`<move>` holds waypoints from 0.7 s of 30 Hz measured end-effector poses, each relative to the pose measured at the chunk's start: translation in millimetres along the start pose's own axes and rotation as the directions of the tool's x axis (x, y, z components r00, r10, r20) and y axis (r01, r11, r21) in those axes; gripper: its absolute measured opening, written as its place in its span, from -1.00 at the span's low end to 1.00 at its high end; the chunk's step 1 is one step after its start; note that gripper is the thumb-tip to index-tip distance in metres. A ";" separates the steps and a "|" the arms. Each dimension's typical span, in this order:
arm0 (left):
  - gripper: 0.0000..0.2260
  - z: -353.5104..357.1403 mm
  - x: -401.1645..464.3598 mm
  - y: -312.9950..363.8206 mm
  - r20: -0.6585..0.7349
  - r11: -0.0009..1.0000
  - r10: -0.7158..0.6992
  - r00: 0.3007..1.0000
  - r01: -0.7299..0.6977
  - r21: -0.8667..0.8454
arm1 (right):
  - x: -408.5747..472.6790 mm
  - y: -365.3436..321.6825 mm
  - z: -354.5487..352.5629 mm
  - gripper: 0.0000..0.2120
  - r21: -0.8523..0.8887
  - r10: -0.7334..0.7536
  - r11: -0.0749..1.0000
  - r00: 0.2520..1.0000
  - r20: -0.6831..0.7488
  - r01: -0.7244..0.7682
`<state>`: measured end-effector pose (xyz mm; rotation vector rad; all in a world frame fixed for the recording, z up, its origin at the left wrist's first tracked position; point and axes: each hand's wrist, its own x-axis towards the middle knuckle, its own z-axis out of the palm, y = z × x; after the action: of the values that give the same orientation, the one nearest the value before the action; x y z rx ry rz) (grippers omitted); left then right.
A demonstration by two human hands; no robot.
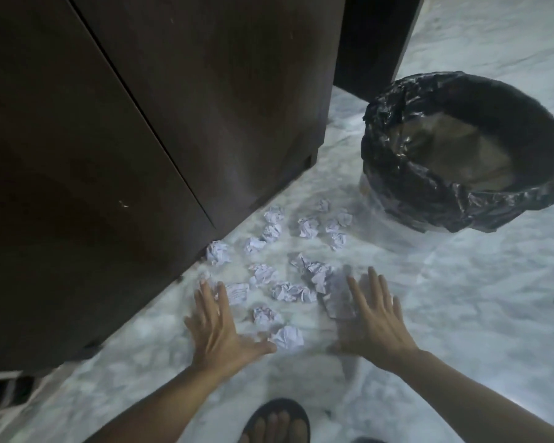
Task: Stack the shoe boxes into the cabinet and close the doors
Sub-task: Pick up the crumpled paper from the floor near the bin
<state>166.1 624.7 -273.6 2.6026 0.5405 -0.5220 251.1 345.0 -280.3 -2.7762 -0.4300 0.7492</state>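
The pale marbled stone floor (461, 314) takes up the lower and right parts of the view, with open room to the right of the hands and in front of the bin. The tall dark brown wooden cabinet (141, 139) fills the upper left, both doors flush and closed, a thin seam running diagonally between them; its bottom edge meets the floor just beside the paper litter, and its top is cut off by the frame. No shoe boxes are visible anywhere. A round waste bin lined with a crinkled black plastic bag (461, 155) stands right of the cabinet corner. Scattered crumpled white paper balls (307, 227) lie between cabinet and bin. The left hand (219, 330) and right hand (370, 321) hover palm-down over the nearest balls, fingers straight and spread, holding nothing; motion blur makes contact with the floor uncertain. A foot in a black sandal (274, 423) is cut off at the bottom edge.
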 end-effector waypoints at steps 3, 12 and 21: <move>0.41 13.1 5.2 1.7 -0.016 0.997 0.077 0.997 -0.077 -0.025 | 18.1 -7.4 7.3 0.30 -0.057 -0.085 0.995 0.996 -0.029 0.083; 0.26 21.3 33.5 35.9 -0.047 0.967 0.240 0.970 -0.235 0.097 | 57.0 -17.0 -3.7 -0.03 -0.231 -0.304 0.927 0.953 0.006 0.297; -0.44 31.6 50.8 29.5 -0.217 0.962 0.269 0.938 -0.250 0.111 | 58.8 -8.4 -3.0 -0.66 -0.125 -0.332 0.942 0.922 -0.199 0.312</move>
<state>214.1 599.6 -312.5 2.7747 0.2413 -0.1593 299.4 372.2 -301.7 -2.7261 -0.8677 0.3523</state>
